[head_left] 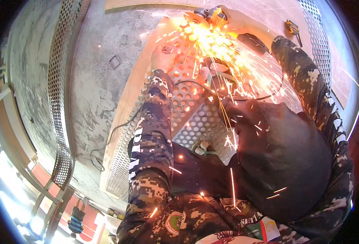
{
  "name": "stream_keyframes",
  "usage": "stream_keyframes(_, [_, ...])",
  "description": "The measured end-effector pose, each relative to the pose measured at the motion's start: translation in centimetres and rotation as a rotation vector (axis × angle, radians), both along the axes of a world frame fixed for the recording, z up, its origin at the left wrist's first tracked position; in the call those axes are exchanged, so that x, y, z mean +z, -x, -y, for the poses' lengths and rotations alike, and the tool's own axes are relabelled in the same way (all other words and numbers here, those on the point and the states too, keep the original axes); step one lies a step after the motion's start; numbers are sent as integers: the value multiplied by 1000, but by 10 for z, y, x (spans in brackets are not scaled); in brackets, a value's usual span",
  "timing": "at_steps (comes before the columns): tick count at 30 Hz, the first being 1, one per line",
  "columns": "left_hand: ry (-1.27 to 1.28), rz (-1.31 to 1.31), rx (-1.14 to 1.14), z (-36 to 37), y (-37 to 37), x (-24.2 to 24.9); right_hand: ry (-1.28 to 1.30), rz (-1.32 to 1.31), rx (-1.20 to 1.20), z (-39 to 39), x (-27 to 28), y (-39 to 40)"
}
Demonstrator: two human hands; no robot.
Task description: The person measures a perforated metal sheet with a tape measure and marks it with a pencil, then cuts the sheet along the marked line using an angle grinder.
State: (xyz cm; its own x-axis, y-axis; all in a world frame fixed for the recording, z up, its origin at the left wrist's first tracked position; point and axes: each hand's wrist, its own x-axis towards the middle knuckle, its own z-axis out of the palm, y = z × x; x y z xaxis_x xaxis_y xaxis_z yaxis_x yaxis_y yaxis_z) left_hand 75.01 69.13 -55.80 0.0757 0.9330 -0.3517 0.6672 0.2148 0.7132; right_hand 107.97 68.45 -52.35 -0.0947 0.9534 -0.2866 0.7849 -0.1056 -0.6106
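Note:
An angle grinder point(212, 15) is gripped in my right hand point(235, 21) at the top of the view. Bright sparks spray from it down and to the right, and their glare hides its disc and the contact spot. My left hand point(162, 60) is closed low against a perforated metal sheet point(193, 130), left of the sparks. A small greyish piece point(167, 49) shows at its fingers, too washed out to name. Beneath the sheet lies a wooden board point(124, 95). A dark cord point(122, 125) crosses the sheet and board.
My sandalled foot point(204, 148) rests on the sheet. Long perforated strips point(59, 77) lie on the concrete floor point(102, 28) at left and far right. A yellow-and-black tool point(292, 27) lies upper right, a small metal frame point(114, 62) at left. Another person point(77, 218) stands far off, lower left.

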Motion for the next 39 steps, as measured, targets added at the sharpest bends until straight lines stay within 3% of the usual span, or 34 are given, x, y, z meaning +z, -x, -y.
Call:
stream_keyframes(1, [0, 1, 1, 1, 0, 0, 23, -7, 0, 0, 3, 1])
stream_keyframes(3, [227, 239, 166, 4, -2, 3, 70, -21, -1, -1, 34, 6])
stream_keyframes(5, [96, 128, 86, 0, 6, -25, 430, -67, -126, 1, 112, 24])
stream_keyframes(6, [-35, 16, 6, -2, 6, -23, 430, -68, -127, -2, 90, 20])
stream_keyframes(8, [65, 100, 60, 5, -3, 9, 2, 38, -47, -10, 37, 12])
stream_keyframes(10, [164, 186, 115, 8, -10, 28, 10, 27, -40, -12, 41, 10])
stream_keyframes(20, [157, 226, 134, 6, -6, 16, 167, -68, -7, -2, 80, 18])
stream_keyframes(23, [173, 228, 133, 5, -4, 16, 267, 27, -85, -4, 92, 24])
stream_keyframes(31, [201, 254, 155, 6, -5, 13, 161, 58, -14, -16, 51, 11])
stream_keyframes(33, [124, 99, 85, 4, -6, 14, 153, 79, -15, -12, 58, 4])
stream_keyframes(35, [58, 120, 41, -3, 11, -37, 500, -516, 46, 0, 113, -3])
stream_keyframes(36, [-8, 142, -4, -6, 11, -37, 500, -516, 46, -4, 102, 1])
stream_keyframes(38, [57, 151, 33, 0, 3, -9, 264, 31, -28, -13, 62, 15])
stream_keyframes(39, [123, 160, 70, 3, -2, 11, 264, 29, -31, -12, 47, 14])
